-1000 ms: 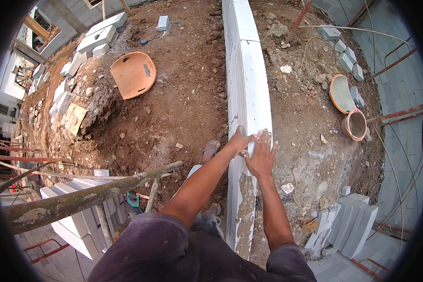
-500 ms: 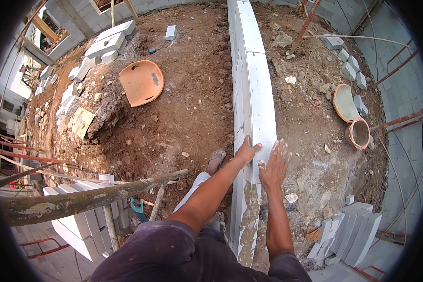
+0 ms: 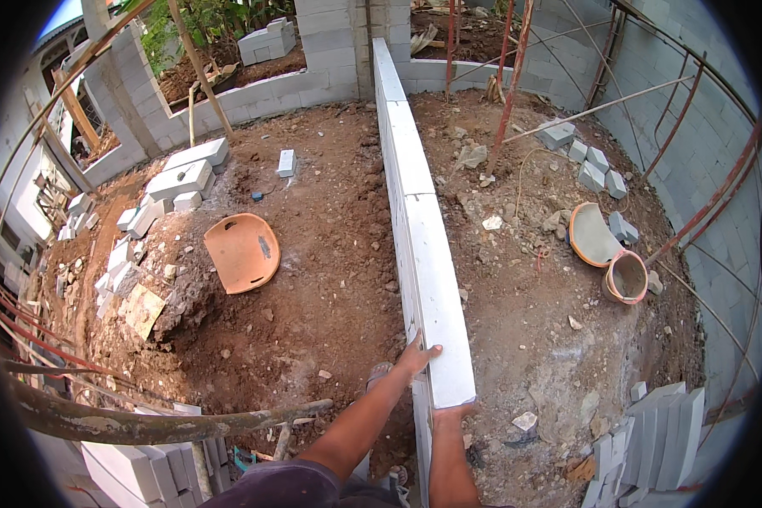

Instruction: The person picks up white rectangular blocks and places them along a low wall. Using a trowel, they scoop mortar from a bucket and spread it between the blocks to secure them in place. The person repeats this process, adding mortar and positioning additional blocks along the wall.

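A long white wall of lightweight blocks runs away from me, its top row ending in a white block (image 3: 445, 339) close to my body. My left hand (image 3: 415, 359) grips this block's left edge, thumb over the top and fingers down the left face. Against the block's near end is my right hand (image 3: 454, 413); its fingers are mostly hidden behind the end and below the block. The lower course of the wall passes beneath my forearms.
Left of the wall lie an orange shallow tray (image 3: 244, 254) and a pile of blocks (image 3: 182, 179). To the right are a mortar-stained tray (image 3: 594, 233), a bucket (image 3: 626, 278) and stacked blocks (image 3: 662, 432). A thick pole (image 3: 169, 423) crosses at the lower left.
My right hand has gone from the block's right side to its near end. The left hand stays on the left edge. The view has tilted up, showing more of the far wall.
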A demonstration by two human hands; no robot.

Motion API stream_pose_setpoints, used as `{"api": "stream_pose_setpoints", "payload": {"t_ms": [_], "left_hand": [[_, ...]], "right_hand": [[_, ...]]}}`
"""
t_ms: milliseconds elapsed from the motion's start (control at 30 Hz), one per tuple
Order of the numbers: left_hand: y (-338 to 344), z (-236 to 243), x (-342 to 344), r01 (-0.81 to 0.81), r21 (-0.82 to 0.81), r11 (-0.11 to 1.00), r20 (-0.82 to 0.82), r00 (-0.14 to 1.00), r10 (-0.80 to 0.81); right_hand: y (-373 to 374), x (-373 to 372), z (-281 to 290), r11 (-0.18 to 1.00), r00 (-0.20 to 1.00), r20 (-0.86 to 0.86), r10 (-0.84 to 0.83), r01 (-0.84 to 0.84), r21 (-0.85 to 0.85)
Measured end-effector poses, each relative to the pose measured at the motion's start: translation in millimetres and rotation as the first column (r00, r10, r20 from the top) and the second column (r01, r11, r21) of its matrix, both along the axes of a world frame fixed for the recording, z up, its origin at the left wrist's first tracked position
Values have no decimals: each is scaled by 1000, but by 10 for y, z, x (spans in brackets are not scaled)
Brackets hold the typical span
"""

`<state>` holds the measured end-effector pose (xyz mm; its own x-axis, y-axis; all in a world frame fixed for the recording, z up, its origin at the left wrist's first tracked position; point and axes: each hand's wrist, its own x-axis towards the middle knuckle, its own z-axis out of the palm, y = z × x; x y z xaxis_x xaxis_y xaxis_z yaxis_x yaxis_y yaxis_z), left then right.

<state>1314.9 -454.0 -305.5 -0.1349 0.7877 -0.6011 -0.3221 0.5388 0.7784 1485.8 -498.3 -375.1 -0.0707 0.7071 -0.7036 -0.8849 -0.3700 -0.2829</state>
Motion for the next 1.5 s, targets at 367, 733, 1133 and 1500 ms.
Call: {"api": "stream_pose_setpoints", "payload": {"t_ms": [367, 733, 1133, 1500], "left_hand": [[-205, -648, 360, -85, 103, 991, -366, 923, 118], [-3365, 809, 1383, 251, -213, 944, 332, 927, -172], [-4816, 1095, 1182, 121, -293, 949, 474, 880, 34], [-7481, 1122, 285, -543, 13, 840, 142, 832, 536]], "right_hand": [[-689, 1593, 95, 903, 843, 322, 430, -393, -177], [-2786, 1488, 1992, 271, -427, 869, -250, -892, -361], [-3954, 1371, 1332, 58, -233, 653, -720, -959, -278], [-4696, 605, 1923, -525, -334, 940, 61, -812, -255]]}}
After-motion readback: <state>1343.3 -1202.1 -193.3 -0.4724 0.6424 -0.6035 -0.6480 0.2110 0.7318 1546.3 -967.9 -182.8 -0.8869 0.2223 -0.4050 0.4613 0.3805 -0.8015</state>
